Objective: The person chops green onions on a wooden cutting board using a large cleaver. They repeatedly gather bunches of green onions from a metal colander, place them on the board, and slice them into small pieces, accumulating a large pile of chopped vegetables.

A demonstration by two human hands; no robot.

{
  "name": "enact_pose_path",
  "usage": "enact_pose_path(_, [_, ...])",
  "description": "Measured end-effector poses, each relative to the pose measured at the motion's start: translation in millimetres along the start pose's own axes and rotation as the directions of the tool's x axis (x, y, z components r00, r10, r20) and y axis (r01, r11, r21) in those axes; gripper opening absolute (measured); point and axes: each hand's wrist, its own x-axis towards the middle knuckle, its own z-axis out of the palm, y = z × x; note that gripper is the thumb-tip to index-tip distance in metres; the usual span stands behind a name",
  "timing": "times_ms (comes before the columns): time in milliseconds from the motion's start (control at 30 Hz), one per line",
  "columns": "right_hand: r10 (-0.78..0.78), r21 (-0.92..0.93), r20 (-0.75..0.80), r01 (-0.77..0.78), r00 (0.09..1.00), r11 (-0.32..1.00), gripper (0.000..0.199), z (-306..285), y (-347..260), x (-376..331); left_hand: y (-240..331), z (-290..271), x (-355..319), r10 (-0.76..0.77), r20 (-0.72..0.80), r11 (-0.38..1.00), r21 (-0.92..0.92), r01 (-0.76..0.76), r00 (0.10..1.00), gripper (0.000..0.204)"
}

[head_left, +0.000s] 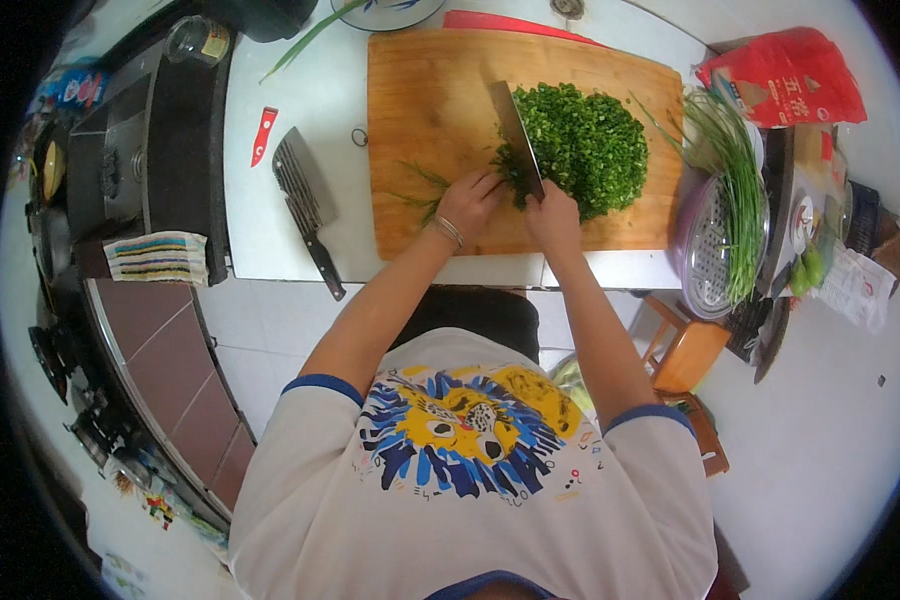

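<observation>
My right hand [554, 216] grips the handle of a kitchen knife [516, 132], whose broad blade points away from me over the wooden cutting board [425, 80]. Close beside the blade, my left hand [470, 207] has its fingers curled down on a small bunch of green onions [420, 193]. Thin stalk ends stick out on the left of that hand; what lies under the fingers is hidden. A large heap of finely chopped green onions [588, 145] spreads to the right of the blade, with some bits at its left side.
Left of the board lie a slotted dark-handled knife [298, 190] and a small red-handled tool [264, 137]. At right, a colander [705, 265] holds long green stalks [738, 220], near a red bag [790, 78]. A plate [395, 12] stands behind; a stool [688, 355] is below the counter.
</observation>
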Motion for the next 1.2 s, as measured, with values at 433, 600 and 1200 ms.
enact_pose_path(433, [0.135, -0.241, 0.135, -0.100, 0.982, 0.965, 0.011, 1, -16, -20, -2, 4, 2, 0.054, -0.069, 0.996, 0.067, -0.050, 0.996, 0.020])
enact_pose_path(600, [0.082, -0.165, 0.113, -0.062, 0.990, 0.984, 0.014, 12, -18, 4, -6, 4, -5, 0.067, -0.065, 0.994, 0.087, -0.062, 0.996, 0.019])
enact_pose_path(1200, [0.071, -0.200, 0.157, -0.039, 0.985, 0.979, 0.013, 13, -17, -6, -8, 5, -15, -0.023, 0.066, 1.000, -0.014, 0.024, 0.998, 0.028])
